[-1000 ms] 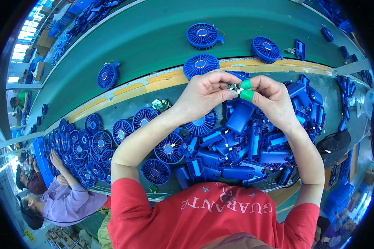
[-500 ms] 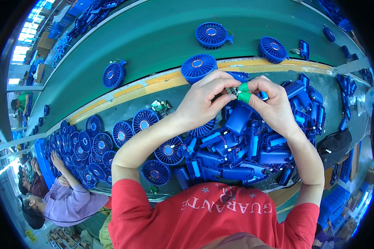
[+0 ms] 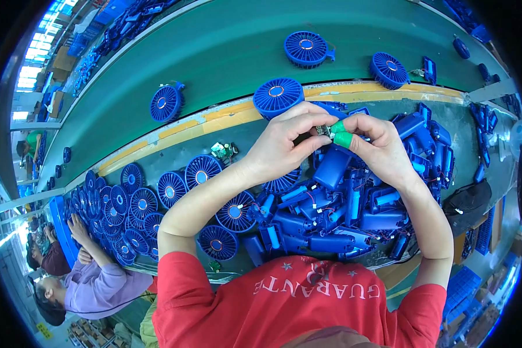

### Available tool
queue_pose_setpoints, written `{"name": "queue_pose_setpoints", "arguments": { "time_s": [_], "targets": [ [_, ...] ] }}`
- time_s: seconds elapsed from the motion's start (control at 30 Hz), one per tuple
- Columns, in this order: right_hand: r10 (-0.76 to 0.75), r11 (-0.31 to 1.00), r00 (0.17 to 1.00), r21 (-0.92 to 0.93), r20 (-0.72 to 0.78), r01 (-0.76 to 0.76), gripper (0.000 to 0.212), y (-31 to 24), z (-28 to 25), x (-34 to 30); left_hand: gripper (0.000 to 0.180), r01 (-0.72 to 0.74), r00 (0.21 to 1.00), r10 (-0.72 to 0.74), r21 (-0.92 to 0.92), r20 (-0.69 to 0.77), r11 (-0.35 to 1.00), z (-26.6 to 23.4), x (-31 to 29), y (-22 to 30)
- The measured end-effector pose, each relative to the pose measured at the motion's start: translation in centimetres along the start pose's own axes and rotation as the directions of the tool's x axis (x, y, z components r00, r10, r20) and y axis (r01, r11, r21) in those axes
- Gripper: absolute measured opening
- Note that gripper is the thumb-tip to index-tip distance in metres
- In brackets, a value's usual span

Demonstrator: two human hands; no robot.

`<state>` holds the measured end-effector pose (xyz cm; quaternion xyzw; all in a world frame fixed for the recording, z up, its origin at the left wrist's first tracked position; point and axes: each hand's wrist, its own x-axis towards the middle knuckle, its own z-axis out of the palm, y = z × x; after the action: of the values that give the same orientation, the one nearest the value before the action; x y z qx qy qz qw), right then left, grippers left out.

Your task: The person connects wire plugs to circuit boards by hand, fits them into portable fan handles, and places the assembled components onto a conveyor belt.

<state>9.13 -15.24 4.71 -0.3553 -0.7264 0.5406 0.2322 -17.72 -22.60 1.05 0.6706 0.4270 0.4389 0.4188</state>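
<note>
A small circuit board (image 3: 323, 130) is pinched between the thumb and index finger of my left hand (image 3: 289, 136). Its other end meets the fingertips of my right hand (image 3: 370, 136), whose thumb and index finger are wrapped in green tape. Those taped fingers press together at a whitish part on the board, too small to make out. Just beyond my hands a round blue fan (image 3: 278, 97) rests at the belt's edge. Below them lies a heap of blue handle housings (image 3: 333, 166), several with light-blue battery cells and thin wires.
Many blue fan heads (image 3: 143, 200) are piled to the left, near a co-worker in a purple top (image 3: 101, 284). Loose circuit boards (image 3: 224, 151) lie by the yellow edge strip (image 3: 180, 124). More fans ride the green conveyor belt (image 3: 226, 64). A black bag-like item (image 3: 468, 198) lies at right.
The fans on the conveyor belt have shifted slightly to the right. Both my hands keep their pinch on the board, which has turned a little. The co-worker's hand has moved slightly.
</note>
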Motion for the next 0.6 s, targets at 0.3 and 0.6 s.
{"name": "queue_pose_setpoints", "arguments": {
  "time_s": [0.3,0.6],
  "targets": [
    [0.232,0.967,0.966,0.085,0.117,-0.242,0.016,0.4,-1.0,0.3,0.04,0.081,0.996,-0.066,-0.331,0.058,0.94,0.4,-0.1,-0.6],
    [0.137,0.984,0.989,0.107,0.061,-0.143,0.017,0.0,-1.0,-0.8,0.041,0.225,0.974,-0.191,-0.515,0.119,0.827,0.5,-0.5,-0.5]
  ]
}}
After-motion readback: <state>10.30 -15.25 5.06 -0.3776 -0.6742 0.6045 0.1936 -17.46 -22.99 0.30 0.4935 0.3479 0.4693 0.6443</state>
